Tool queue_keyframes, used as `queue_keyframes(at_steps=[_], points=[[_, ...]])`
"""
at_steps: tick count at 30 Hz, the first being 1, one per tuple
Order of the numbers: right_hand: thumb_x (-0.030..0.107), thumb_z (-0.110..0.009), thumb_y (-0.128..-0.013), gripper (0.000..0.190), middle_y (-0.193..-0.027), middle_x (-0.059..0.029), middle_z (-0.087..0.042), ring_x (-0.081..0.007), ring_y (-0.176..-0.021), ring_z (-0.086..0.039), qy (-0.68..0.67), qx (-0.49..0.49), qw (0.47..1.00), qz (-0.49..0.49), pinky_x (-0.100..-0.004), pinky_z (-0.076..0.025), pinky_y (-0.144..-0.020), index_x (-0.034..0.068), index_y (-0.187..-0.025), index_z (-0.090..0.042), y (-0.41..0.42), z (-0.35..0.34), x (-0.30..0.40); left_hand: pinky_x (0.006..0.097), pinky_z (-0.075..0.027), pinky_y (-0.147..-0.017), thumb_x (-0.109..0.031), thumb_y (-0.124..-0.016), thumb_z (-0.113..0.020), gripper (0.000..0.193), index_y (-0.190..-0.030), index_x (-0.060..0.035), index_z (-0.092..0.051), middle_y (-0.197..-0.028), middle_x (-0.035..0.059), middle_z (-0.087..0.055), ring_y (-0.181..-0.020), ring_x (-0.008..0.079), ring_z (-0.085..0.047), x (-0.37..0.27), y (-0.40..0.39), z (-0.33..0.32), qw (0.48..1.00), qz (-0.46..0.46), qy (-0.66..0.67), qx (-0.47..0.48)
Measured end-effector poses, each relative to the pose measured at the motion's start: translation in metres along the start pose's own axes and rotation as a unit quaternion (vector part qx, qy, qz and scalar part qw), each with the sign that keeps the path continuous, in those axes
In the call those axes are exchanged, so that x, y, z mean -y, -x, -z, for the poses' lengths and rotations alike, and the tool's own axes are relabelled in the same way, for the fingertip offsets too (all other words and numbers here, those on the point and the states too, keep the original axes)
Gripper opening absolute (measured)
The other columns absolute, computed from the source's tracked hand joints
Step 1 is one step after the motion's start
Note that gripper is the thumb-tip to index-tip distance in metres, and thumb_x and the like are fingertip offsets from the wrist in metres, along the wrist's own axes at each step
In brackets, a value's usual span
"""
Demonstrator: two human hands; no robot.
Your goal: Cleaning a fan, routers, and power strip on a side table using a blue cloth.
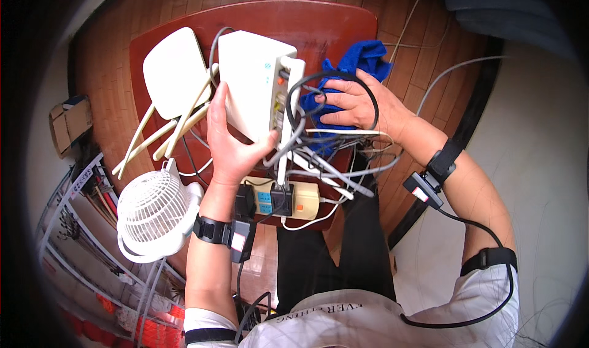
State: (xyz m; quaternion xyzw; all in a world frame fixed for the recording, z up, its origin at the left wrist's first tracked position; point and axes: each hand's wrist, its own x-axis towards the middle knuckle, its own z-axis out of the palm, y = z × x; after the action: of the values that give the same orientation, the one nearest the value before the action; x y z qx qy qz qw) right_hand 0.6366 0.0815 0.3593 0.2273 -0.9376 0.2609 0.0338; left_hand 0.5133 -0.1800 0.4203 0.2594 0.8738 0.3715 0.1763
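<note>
My left hand (234, 152) grips a white modem-like box (246, 79), thumb on its near edge and fingers along its left side. Ports and plugged-in cables face right on that box, and white antennas lie against it. On the right, my right hand (368, 102) rests on a crumpled blue cloth (366, 56), fingers bent over it. A black cable loop (294, 88) crosses over that hand. Tangled grey, black and white cables (354, 168) run between the hands. Left of the box lies a white router (172, 72) with several long antennas.
Everything sits on a dark red table (322, 21). A cream power strip (306, 201) with black adapters lies at its near edge. A white caged fan (152, 201) stands at left, beside a metal rack (69, 196). A cardboard box (69, 127) is farther left.
</note>
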Motion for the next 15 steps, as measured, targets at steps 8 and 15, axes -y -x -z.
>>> queue_keyframes(at_steps=[8, 15], points=[[0.029, -0.08, -0.065, 0.056, -0.136, 0.0036, -0.052, -0.022, -0.132, -0.042, 0.103, -0.038, 0.988, -0.11, -0.0541, -0.041, -0.096, 0.03, -0.118, -0.063, -0.103, 0.005, -0.056, 0.043, -0.037, -0.106, -0.024, -0.055, -0.083, 0.108, -0.146, -0.003, -0.029, -0.135, 0.0199, -0.044, -0.124, 0.0343, -0.045, 0.0, 0.005, -0.009, 0.999, 0.011, 0.032, -0.033], [0.023, -0.074, -0.066, 0.037, -0.133, 0.0045, -0.055, -0.0193, -0.13, -0.045, -0.059, 0.104, 0.993, 0.003, -0.0467, -0.041, -0.099, 0.026, -0.103, -0.073, -0.068, -0.008, -0.009, 0.0432, -0.038, -0.105, -0.022, -0.054, -0.082, 0.108, -0.146, -0.0053, -0.029, -0.134, 0.0201, -0.044, -0.124, 0.0353, -0.045, -0.002, 0.015, 0.004, 0.999, -0.009, -0.023, -0.023]])
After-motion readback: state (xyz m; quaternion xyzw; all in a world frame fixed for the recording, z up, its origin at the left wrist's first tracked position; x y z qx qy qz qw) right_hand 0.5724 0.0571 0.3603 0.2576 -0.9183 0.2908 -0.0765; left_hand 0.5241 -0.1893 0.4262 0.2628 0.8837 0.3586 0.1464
